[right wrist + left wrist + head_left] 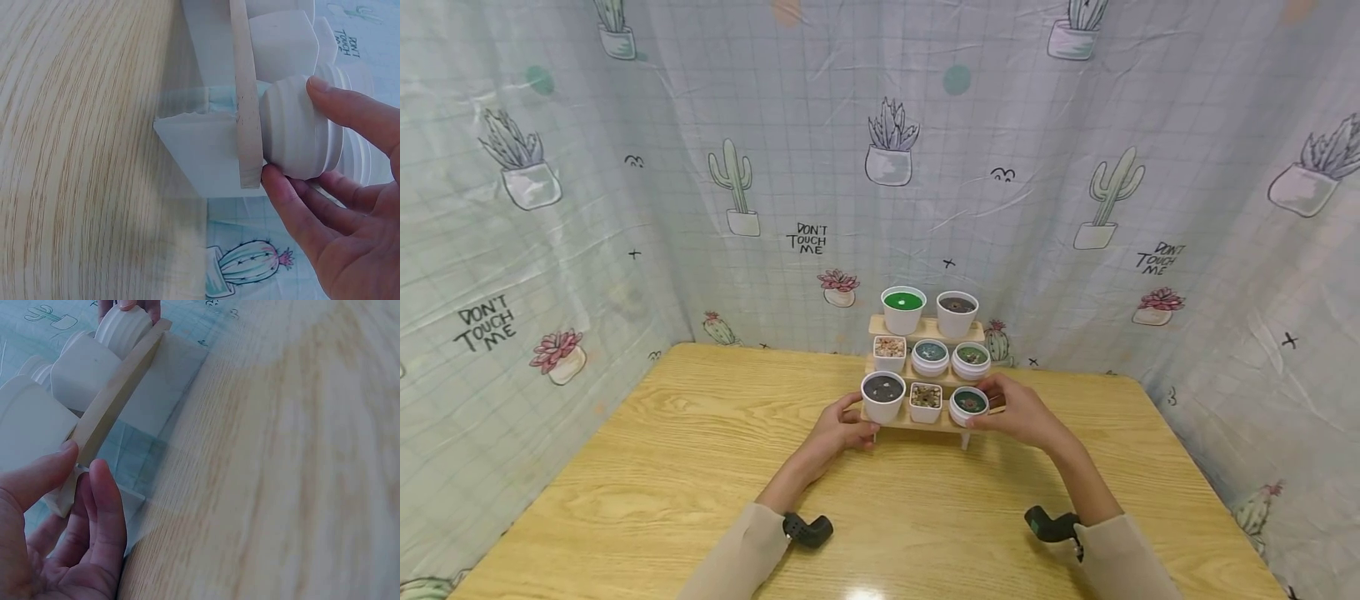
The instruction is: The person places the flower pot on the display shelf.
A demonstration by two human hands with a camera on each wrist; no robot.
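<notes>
A small tiered stand with wooden shelves (917,424) and white legs (966,440) carries several little white pots. My left hand (837,429) grips the left end of the lowest shelf (103,409), thumb on top and fingers beneath, beside a round pot with dark grey filling (883,398). At that shelf's right end, my right hand (1018,410) holds a ribbed round pot with dark green filling (299,128) between thumb and fingers. The pot's base meets the board. Between these two stands a square pot with brown, pebbly filling (926,403).
The middle shelf bears a square pot of pale bits (890,352), a blue-filled pot (930,357) and a green-filled pot (972,361). On top are a bright green pot (903,310) and a grey-brown one (957,313). A printed curtain (820,108) hangs behind the wooden table (700,467).
</notes>
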